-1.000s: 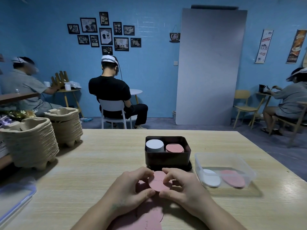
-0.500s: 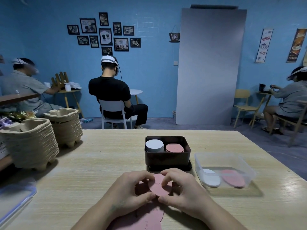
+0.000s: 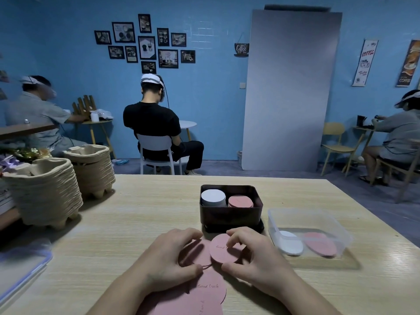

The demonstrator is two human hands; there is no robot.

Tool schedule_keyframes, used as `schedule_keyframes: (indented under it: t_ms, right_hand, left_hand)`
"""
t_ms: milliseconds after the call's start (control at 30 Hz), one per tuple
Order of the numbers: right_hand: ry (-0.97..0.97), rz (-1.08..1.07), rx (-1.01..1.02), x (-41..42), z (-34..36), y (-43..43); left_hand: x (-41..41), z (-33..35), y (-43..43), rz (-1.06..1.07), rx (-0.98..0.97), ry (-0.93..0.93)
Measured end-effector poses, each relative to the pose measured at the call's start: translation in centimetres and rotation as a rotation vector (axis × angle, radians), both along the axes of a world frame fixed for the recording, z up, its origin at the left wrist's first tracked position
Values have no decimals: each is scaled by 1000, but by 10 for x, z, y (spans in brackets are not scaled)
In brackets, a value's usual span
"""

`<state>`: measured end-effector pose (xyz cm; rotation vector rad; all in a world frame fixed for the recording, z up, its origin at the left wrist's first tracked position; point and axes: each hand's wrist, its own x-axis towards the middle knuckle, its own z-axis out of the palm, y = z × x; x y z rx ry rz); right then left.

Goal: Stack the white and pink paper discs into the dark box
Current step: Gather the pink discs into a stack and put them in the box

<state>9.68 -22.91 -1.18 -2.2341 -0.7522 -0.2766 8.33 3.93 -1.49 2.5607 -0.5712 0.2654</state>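
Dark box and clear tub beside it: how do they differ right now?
The dark box is opaque; the clear tub is see-through. Disc piles in the dark box reach its rim; those in the clear tub lie low. Both hold white and pink ones.

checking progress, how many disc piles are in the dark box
2: a white pile on the left and a pink pile on the right of the dark box. Lower discs are hidden.

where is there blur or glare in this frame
Head view: dim bluish light; glare sheen on the table at right; seated person at far left smeared; edges bow from the wide angle; pink disc sharp.
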Motion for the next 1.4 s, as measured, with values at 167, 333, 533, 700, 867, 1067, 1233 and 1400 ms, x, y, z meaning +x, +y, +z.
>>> schedule_keyframes:
  t_ms: [167, 333, 533, 700, 867, 1067, 1233, 1400]
  right_hand:
    - [7, 5, 0, 0, 1, 0]
    - [2, -18, -15, 0, 0, -1]
    - [-6, -64, 32, 3, -2, -2]
    - [11, -69, 65, 4, -5, -2]
    - [-18, -1, 9, 1, -2, 0]
    - [-7, 100, 20, 0, -2, 1]
    - [20, 96, 89, -1, 0, 1]
    - [-28, 56, 151, -4, 5, 0]
  left_hand:
    - [5, -8, -2, 13, 36, -32]
    - [1, -3, -4, 12, -65, -27]
    - [-3, 3, -3, 34, -251, 0]
    - [-6, 6, -9, 42, -318, -38]
    - [-6, 5, -15, -12, -248, -96]
    - [-3, 3, -18, -76, -177, -166]
    - [-4, 5, -21, -99, -166, -172]
    - [-6, 8, -13, -70, -268, -170]
